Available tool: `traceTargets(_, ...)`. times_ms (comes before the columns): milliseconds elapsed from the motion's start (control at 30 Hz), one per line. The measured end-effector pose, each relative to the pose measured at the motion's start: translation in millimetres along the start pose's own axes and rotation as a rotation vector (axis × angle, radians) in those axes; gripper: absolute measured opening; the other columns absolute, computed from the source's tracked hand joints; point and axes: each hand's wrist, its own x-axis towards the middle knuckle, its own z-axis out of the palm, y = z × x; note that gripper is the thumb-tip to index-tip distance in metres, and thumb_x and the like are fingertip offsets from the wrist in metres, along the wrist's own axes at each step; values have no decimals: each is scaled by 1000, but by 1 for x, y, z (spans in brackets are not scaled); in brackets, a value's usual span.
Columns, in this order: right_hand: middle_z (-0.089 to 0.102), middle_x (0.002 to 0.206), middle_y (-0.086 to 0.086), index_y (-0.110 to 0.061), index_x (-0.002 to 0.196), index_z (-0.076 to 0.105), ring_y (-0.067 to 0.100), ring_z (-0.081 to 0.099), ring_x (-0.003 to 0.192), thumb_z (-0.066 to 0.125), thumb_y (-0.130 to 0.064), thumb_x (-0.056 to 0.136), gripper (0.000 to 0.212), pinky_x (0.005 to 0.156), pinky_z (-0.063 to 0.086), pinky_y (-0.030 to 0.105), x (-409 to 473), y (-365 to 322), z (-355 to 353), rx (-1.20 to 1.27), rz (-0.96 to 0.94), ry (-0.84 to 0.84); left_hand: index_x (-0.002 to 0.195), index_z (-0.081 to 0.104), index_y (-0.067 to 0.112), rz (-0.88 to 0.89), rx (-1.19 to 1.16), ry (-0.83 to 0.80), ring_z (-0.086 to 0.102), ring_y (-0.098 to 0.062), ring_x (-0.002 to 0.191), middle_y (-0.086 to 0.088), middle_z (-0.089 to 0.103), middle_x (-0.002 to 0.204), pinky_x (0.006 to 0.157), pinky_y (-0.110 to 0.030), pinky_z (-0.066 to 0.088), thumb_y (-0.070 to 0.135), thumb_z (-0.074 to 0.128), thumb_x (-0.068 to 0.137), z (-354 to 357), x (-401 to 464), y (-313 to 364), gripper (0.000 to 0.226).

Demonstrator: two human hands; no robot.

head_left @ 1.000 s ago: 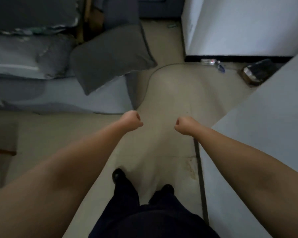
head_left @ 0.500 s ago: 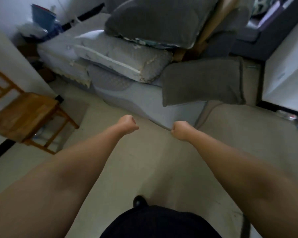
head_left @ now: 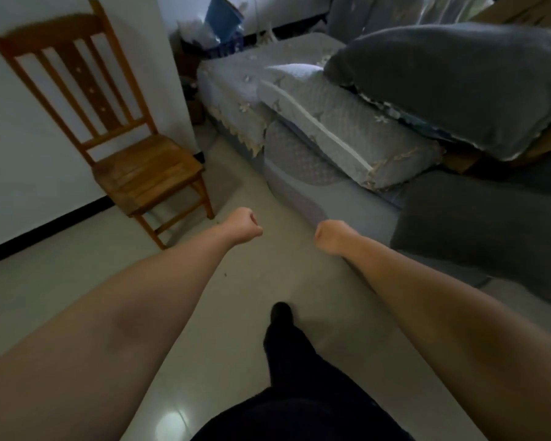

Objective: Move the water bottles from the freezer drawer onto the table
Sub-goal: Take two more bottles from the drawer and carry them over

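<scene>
Presently no bottle is in view and the left hand (head_left: 244, 226) and right hand (head_left: 331, 235) are clenched empty; frozen bottles likely handle heavy, rigid, slippery: grasp mid-body.

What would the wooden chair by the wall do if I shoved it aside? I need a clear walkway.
The wooden chair looks rigid, with solid slats and rungs, so it would likely move as one piece. On the glossy floor its legs would probably slide rather than catch. Its tall back suggests that a push up high could tip it; pushing at the seat seems safer.
</scene>
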Motion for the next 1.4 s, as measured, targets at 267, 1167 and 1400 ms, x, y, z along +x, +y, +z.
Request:
traceTargets(267, 61, 122, 13, -3, 113, 64, 31, 58, 111, 42, -16, 96, 31, 93, 48, 35, 102, -90, -42, -83, -174, -47, 108, 61, 5, -135, -80, 62, 63, -29, 98, -13, 64, 102, 75, -32, 48, 21, 59, 90, -77, 67, -45, 24)
traceTargets(1167, 59, 125, 16, -3, 112, 61, 28, 57, 108, 38, -23, 99, 33, 89, 44, 33, 196, -652, 56, -606, -888, -263, 93, 60, 9, -728, -367, 417, 60, -26, 87, -15, 60, 90, 72, -27, 43, 18, 57, 91, -349, 33, -435, 10)
traceTargets(1400, 51, 83, 7, -9, 79, 50, 27, 51, 83, 42, -20, 95, 21, 70, 39, 29, 185, -778, 119, -681, -984, -282, 116, 59, -1, -887, -497, 523, 61, -34, 110, -20, 64, 115, 93, -39, 49, 19, 58, 91, -396, -10, -548, 31)
